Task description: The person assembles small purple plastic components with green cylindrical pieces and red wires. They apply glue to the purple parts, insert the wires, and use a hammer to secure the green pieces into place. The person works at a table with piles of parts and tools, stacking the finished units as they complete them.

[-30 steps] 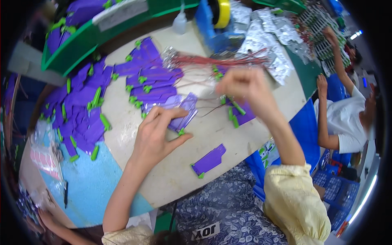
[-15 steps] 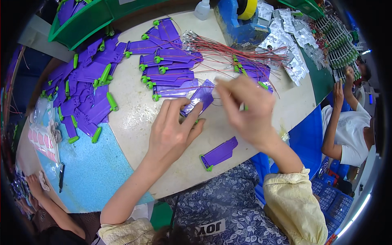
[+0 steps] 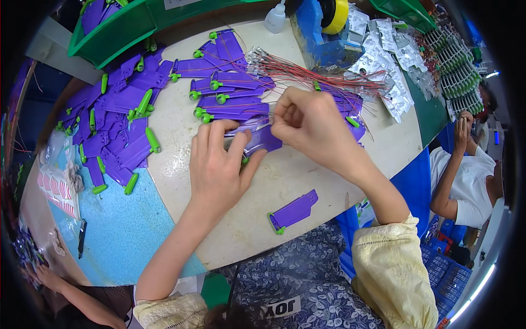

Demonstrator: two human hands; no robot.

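On the pale tabletop, my left hand [image 3: 219,162] holds a purple plastic part [image 3: 266,140] between thumb and fingers. Its surface looks glossy, like clear film or tape, and a bit of green shows below. At the part's upper right edge my right hand [image 3: 315,123] is closed in a pinch; whatever its fingertips grip is too small to make out. Just beyond, similar purple parts [image 3: 235,102] with green round ends lie in an overlapping row, thin wires across some. One separate purple part [image 3: 294,210] lies nearer to me.
Red wires [image 3: 312,70] fan across the back, beside silver sheets [image 3: 375,68] and a blue tape dispenser [image 3: 315,27]. A white bottle [image 3: 275,21] stands behind. Left are heaped purple parts [image 3: 118,123], a green bin [image 3: 112,41] and a black cutter [image 3: 82,239]. Co-workers sit at both sides.
My right hand has moved left and slightly down, closer to my left hand. The held part has shifted a little left and lies more level.
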